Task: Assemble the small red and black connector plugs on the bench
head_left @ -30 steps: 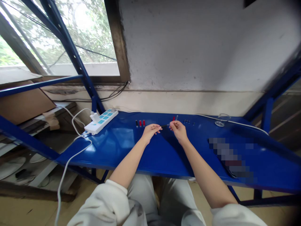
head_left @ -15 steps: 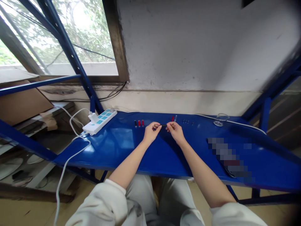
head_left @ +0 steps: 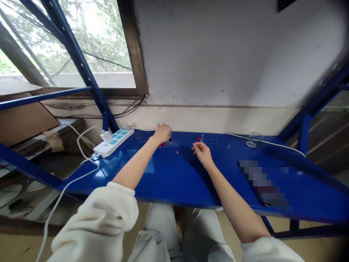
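Near the table's back edge my left hand [head_left: 163,133] is closed, fingers pointing down, on a small black tube [head_left: 170,139] that stands about upright. Two short red tubes [head_left: 164,145] stand just below that hand, partly covered by it. Further right, my right hand [head_left: 202,152] hovers over the table with thumb and fingers pinched together; whatever is between them is too small to make out. Behind its fingertips are a red stick [head_left: 199,138] and a clear stick [head_left: 202,138], side by side. Several tiny clear pieces [head_left: 214,141] lie right of them.
The blue table [head_left: 174,178] runs along a wall. A white power strip [head_left: 114,142] with a plug lies at left. At right are a clear round container [head_left: 251,144], a white cable [head_left: 283,145] and a pixelated dark object [head_left: 261,182]. Blue frame posts [head_left: 303,134] flank the table.
Both hands held a thin black stick between them earlier. My left hand has since moved left and back, to the red tubes, with a black tube in it. My right hand has barely moved.
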`<move>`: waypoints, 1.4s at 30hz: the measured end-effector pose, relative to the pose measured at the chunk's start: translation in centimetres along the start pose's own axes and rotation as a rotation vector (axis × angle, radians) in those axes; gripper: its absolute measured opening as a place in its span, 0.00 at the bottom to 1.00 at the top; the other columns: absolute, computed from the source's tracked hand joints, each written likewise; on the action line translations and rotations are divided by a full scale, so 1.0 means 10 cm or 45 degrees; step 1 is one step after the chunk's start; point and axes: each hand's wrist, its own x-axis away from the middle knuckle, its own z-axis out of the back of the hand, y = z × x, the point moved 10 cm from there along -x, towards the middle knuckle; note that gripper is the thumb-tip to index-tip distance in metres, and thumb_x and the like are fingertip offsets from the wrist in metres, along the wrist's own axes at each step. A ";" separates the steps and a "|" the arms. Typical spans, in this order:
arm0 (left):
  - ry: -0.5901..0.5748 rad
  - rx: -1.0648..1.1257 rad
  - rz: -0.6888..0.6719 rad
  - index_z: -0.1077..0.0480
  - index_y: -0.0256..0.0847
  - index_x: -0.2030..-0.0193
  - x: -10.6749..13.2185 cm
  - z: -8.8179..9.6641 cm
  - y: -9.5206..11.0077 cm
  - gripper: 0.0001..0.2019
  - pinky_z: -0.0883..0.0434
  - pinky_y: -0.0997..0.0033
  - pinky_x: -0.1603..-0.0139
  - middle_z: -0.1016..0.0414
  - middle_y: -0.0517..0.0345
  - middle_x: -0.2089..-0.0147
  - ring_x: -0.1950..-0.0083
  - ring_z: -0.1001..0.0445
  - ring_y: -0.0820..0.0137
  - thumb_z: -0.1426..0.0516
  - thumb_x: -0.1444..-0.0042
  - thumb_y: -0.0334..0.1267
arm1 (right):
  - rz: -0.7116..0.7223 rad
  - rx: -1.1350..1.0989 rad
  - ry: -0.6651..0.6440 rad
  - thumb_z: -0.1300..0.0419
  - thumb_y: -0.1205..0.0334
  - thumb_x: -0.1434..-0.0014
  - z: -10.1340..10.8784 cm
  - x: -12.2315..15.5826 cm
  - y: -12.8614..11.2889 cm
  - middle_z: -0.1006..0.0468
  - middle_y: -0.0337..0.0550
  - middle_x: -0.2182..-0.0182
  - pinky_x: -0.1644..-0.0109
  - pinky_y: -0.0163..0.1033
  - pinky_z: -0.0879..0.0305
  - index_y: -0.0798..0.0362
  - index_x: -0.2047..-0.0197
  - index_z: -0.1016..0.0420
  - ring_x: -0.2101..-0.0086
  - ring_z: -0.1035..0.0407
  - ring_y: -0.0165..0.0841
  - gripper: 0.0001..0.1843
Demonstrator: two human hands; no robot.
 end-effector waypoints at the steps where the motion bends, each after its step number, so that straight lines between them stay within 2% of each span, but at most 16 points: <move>1: -0.029 -0.024 -0.007 0.29 0.37 0.71 0.01 -0.05 -0.01 0.04 0.46 0.57 0.54 0.27 0.51 0.62 0.54 0.36 0.60 0.45 0.52 0.28 | 0.000 0.016 -0.004 0.46 0.48 0.49 0.00 0.00 0.00 0.29 0.41 0.75 0.71 0.35 0.38 0.55 0.67 0.33 0.78 0.37 0.27 0.17; 7: -0.111 -0.046 0.023 0.29 0.37 0.71 0.08 -0.23 -0.07 0.05 0.45 0.58 0.54 0.27 0.50 0.61 0.54 0.36 0.60 0.46 0.52 0.27 | 0.017 0.083 -0.025 0.47 0.50 0.48 -0.01 0.02 -0.04 0.29 0.42 0.75 0.71 0.36 0.38 0.55 0.66 0.32 0.77 0.36 0.29 0.16; 28: -0.138 0.088 0.057 0.29 0.38 0.68 0.06 -0.31 -0.14 0.04 0.48 0.56 0.51 0.28 0.51 0.59 0.52 0.37 0.59 0.44 0.52 0.31 | 0.087 0.219 -0.022 0.49 0.53 0.46 0.01 0.01 -0.04 0.28 0.42 0.74 0.68 0.36 0.38 0.54 0.65 0.32 0.75 0.34 0.30 0.14; 32: -0.151 0.105 0.068 0.29 0.39 0.67 0.05 -0.33 -0.16 0.05 0.48 0.56 0.51 0.28 0.52 0.58 0.51 0.37 0.59 0.44 0.52 0.33 | 0.113 0.286 -0.039 0.51 0.55 0.45 0.00 0.02 -0.05 0.27 0.42 0.74 0.68 0.36 0.37 0.54 0.64 0.33 0.73 0.33 0.31 0.13; 35: -0.160 0.118 0.087 0.30 0.40 0.65 0.04 -0.35 -0.19 0.06 0.47 0.57 0.50 0.28 0.52 0.57 0.50 0.37 0.59 0.43 0.51 0.34 | 0.135 0.438 -0.059 0.53 0.58 0.44 0.00 0.02 -0.05 0.27 0.43 0.72 0.68 0.36 0.38 0.53 0.63 0.33 0.72 0.32 0.31 0.12; 38: -0.095 0.140 0.090 0.30 0.40 0.64 0.04 -0.28 -0.16 0.06 0.47 0.57 0.50 0.28 0.52 0.57 0.50 0.37 0.60 0.44 0.50 0.35 | 0.121 0.741 -0.055 0.53 0.61 0.44 0.03 0.02 -0.03 0.26 0.45 0.68 0.66 0.36 0.39 0.53 0.60 0.32 0.69 0.32 0.33 0.12; 42: 0.214 0.244 -0.006 0.32 0.40 0.58 0.08 -0.03 0.14 0.10 0.46 0.61 0.50 0.29 0.52 0.55 0.51 0.36 0.64 0.52 0.43 0.36 | 0.028 1.157 -0.035 0.53 0.65 0.44 0.09 0.04 -0.01 0.27 0.50 0.62 0.62 0.39 0.40 0.55 0.57 0.32 0.61 0.33 0.38 0.14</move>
